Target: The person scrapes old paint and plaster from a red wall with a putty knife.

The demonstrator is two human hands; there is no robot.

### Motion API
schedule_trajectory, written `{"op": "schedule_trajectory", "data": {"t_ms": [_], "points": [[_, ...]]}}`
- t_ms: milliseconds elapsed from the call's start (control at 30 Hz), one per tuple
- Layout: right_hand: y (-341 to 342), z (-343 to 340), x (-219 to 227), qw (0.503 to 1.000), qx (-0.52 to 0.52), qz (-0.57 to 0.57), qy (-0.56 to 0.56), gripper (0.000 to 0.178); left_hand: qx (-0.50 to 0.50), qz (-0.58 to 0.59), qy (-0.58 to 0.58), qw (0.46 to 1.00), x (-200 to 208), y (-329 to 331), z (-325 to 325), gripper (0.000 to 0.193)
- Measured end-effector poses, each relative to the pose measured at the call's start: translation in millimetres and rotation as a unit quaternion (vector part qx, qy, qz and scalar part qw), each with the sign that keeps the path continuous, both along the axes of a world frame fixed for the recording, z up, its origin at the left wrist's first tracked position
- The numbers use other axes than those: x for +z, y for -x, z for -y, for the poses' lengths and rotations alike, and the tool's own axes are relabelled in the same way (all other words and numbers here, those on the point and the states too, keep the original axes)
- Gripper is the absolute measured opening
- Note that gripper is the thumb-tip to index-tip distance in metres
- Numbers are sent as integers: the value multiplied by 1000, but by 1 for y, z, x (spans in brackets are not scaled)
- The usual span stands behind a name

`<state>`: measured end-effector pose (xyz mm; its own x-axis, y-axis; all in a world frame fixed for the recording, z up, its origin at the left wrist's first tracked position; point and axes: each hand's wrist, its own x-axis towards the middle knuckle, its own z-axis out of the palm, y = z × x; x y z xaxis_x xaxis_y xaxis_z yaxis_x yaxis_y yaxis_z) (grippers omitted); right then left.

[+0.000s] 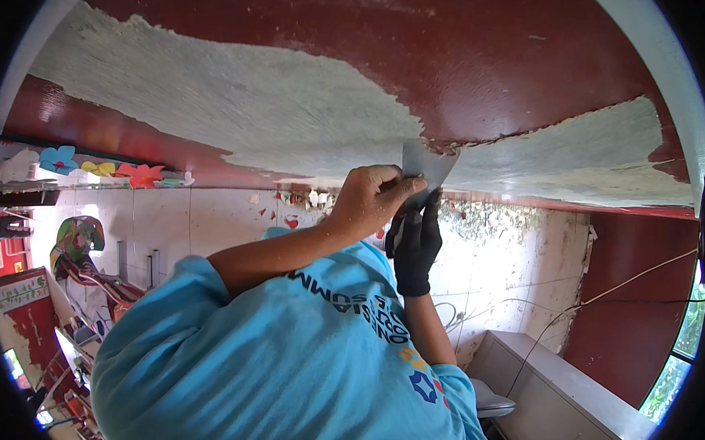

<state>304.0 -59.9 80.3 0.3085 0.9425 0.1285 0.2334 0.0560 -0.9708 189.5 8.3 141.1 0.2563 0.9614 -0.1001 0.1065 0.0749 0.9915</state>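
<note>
A flat grey metal scraper [424, 170] rests with its upper edge against the wall, where the dark red paint [485, 61] meets a bared grey patch [239, 109]. Curled bits of paint stand along that ragged border. My left hand [375, 196], bare, pinches the scraper's blade at its left side between thumb and fingers. Below it, my right hand [419, 250] in a black glove closes around the scraper's lower part, fingers pointing up along the blade. Any handle is hidden by the hands.
Paint flakes [293, 221] lie scattered over the pale floor [219, 222]. Another person [91, 264] is at the left, near colourful paper flowers [99, 168]. A grey cabinet [550, 378] stands at lower right, with loose cables [577, 307] running across the red wall there.
</note>
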Motion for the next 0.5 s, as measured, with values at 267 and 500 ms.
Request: {"op": "schedule_trajectory", "data": {"t_ms": [267, 500], "points": [[12, -5, 9, 995, 4, -96, 19, 51, 41, -98, -105, 989, 8, 7, 0, 40], [26, -10, -9, 993, 10, -116, 28, 53, 62, -77, -129, 987, -5, 9, 0, 39]]}}
